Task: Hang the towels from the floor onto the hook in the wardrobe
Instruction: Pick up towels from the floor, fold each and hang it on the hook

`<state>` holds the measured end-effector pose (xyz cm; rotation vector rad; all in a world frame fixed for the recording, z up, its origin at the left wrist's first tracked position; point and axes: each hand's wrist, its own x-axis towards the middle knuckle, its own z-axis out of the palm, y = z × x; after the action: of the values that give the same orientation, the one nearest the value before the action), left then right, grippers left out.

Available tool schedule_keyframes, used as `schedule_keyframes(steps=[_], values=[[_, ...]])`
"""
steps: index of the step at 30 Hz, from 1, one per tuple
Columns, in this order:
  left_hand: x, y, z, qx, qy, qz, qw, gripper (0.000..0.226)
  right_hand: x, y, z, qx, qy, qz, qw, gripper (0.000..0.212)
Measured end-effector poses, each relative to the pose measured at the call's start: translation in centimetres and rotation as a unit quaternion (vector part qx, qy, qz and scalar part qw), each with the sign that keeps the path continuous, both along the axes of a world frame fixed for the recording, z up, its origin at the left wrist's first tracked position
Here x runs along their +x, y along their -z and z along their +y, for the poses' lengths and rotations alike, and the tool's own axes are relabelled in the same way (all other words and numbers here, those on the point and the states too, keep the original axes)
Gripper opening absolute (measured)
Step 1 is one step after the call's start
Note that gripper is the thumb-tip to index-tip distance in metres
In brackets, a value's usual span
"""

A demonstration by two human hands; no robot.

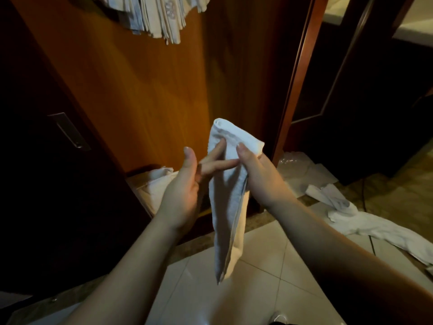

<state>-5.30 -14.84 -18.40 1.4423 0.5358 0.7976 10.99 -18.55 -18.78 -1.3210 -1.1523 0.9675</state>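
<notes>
Dark door, far left: a near-black panel with a recessed metal handle plate [70,131]; most of it is lost in shadow.
Wardrobe panel: orange-brown wood-grain board [131,90] behind the hands, smooth and flat.
Hung towels: a bunch of pale towels [154,17] hangs at the top edge of the view against the panel, cut off above, so the hook itself is out of sight; one shows a faint woven emblem.
Folded white cloth, low left: a folded white cloth [157,184] lies at the foot of the wardrobe, partly hidden behind the left wrist.
Left hand: the left hand [185,186] is relaxed and spread, thumb up, two straight fingers touching the held towel's upper part without curling round it.
Held towel: a small white terry towel [230,195], folded lengthwise into a narrow strip, hangs in mid-air in front of the wardrobe, its lower tip above the floor.
Right hand: the right hand [260,174] grasps the towel near its top, thumb pressed on the front, fingers wrapped behind and hidden by cloth.
Door frame: a reddish wooden post [297,73] right of the panel, with dark openings beyond, hard to read.
Floor: glossy cream tiles [269,273] with a speckled stone border.
Floor towels, right: crumpled white towels [356,214] lie spread on the tiles, one trailing past the right edge.
</notes>
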Motion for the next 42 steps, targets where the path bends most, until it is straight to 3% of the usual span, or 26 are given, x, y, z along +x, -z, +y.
schedule_keyframes(steps=[3,5,8,10,15,19,22,24,29,33,37,39,42], values=[[-0.3,-0.6,1.5,0.143,-0.159,0.049,0.976,0.046,1.6,-2.9,0.5,0.007,-0.001,-0.069,0.998,0.048],[-0.1,-1.4,2.4,0.148,-0.239,0.066,0.958,0.045,2.1,-5.0,0.6,0.015,-0.02,-0.129,0.991,0.043],[0.4,-2.6,3.6,0.011,-0.107,0.012,0.994,0.073,2.7,-7.5,0.9,0.032,-0.065,-0.188,0.979,0.039],[0.6,-3.0,4.1,-0.032,-0.026,-0.003,0.999,0.086,3.0,-8.9,1.2,0.032,-0.097,-0.182,0.978,0.04],[1.3,-3.8,3.8,-0.076,0.08,-0.036,0.993,0.066,3.8,-10.9,1.4,0.042,-0.138,-0.112,0.983,0.062],[2.8,-5.3,2.8,-0.053,0.027,-0.011,0.998,0.033,4.8,-11.3,1.7,0.058,-0.162,-0.015,0.985,0.06],[3.6,-6.9,2.5,-0.067,0.004,-0.004,0.998,0.035,6.1,-8.8,2.5,0.048,-0.15,0.164,0.974,0.072],[3.8,-8.1,2.7,-0.09,-0.001,-0.008,0.996,0.035,6.5,-5.4,2.8,0.0,-0.103,0.233,0.967,0.071],[3.4,-11.4,4.6,-0.097,-0.047,-0.01,0.994,0.042,5.0,2.1,2.4,-0.113,-0.112,0.235,0.959,0.051],[2.5,-13.1,6.5,-0.084,-0.071,0.01,0.994,0.04,4.0,2.4,2.0,-0.135,-0.144,0.294,0.935,0.068],[2.3,-14.1,7.5,-0.1,-0.103,0.006,0.99,0.036,2.9,1.5,1.2,-0.108,-0.158,0.251,0.949,0.087],[2.1,-14.5,7.8,-0.11,-0.124,0.002,0.986,0.034,2.3,0.9,0.9,-0.09,-0.166,0.146,0.971,0.097],[2.0,-15.2,8.3,-0.116,-0.153,-0.009,0.981,0.026,2.0,0.5,1.1,-0.068,-0.142,-0.025,0.987,0.075]])
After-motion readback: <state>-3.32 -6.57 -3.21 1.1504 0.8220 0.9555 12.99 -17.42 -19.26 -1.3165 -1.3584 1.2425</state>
